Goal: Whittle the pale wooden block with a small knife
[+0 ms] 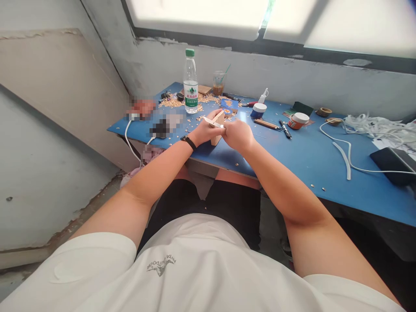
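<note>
White shirt with a small dark print nearest, dark shorts past its hem. Beyond them, the near edge of a blue tabletop, a few pale chips lying close to it. Black watch on the left wrist. Left hand has its fingers curled around a light wooden block, held upright just in from the near edge; whether the block touches the surface, cannot tell. Right hand meets it from the other side, fingers closed on one end of a slim pale tool that slants across the block. To the right: black marker, brown sticks side by side, orange jar and blue jar, both white-lidded; farther right, a black box beside loose white cord. Behind the hands, wood chips spread around an upright green-capped bottle. Clear cup behind, green straw leaning out. Last, grey wall under a bright window.
</note>
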### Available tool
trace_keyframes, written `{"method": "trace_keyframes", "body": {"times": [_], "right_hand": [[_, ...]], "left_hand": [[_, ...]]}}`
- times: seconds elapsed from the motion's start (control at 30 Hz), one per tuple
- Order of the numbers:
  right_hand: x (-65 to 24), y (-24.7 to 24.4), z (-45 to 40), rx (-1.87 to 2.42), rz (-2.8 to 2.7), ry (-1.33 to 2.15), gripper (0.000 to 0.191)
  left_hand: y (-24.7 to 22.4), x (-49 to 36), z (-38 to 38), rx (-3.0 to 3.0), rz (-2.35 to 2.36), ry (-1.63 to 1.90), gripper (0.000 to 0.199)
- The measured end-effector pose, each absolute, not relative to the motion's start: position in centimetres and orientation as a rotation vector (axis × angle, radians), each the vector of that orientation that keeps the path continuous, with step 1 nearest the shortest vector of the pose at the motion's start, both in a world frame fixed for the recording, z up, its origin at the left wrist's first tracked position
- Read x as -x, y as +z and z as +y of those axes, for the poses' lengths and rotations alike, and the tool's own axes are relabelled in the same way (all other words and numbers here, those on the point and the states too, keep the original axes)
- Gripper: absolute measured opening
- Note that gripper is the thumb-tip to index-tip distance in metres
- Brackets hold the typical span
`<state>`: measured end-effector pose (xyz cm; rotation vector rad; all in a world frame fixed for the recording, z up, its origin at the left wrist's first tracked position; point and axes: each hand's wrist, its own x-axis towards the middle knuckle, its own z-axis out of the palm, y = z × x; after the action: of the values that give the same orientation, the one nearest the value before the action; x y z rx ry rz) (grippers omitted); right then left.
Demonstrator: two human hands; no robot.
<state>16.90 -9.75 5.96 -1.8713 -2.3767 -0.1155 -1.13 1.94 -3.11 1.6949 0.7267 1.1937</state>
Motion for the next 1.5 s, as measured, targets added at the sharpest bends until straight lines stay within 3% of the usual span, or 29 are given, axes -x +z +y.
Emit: {"method": "trace_keyframes", "body": {"times": [0.27,0.5,1.3,1.5], "right_hand": [[-17.3,5.0,-9.3,1.779,-2.443,-0.118,0.045],[-18.3,5.6,-8.8,1.638,-2.625,-0.183,0.042],[-18.1,3.5,-7.9,1.685,-2.432,-0.153,0.046],[-17.9,3.6,-8.2,1.762,-2.382,-0.078,0.05]], "left_hand": [[-3.0,1.1,0.9,-1.644,0.732,1.061,0.128],[-2.6,0.4,0.3,-1.708,0.617,1.061,0.106],[-2.7,0.6,0.6,-1.707,0.612,1.047,0.094],[-2.5,0.8,0.4,-1.761,0.622,1.049,0.083]]}}
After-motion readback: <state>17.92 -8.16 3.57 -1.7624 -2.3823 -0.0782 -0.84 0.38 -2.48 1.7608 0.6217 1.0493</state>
